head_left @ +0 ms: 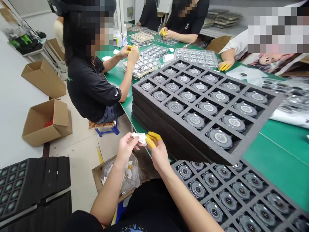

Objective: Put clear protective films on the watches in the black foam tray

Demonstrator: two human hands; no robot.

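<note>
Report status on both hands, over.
Left hand pinching crumpled white wad. Right hand at wad's edge, yellow rubbery finger covers on. Stacked black foam trays close by right hand.

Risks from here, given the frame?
The top foam tray sits on a tall stack with round parts in open pockets; a bump from the right hand, close beside it, might jostle them. The white wad, held by the left hand and right hand off the table, could drop into the open box below.
</note>
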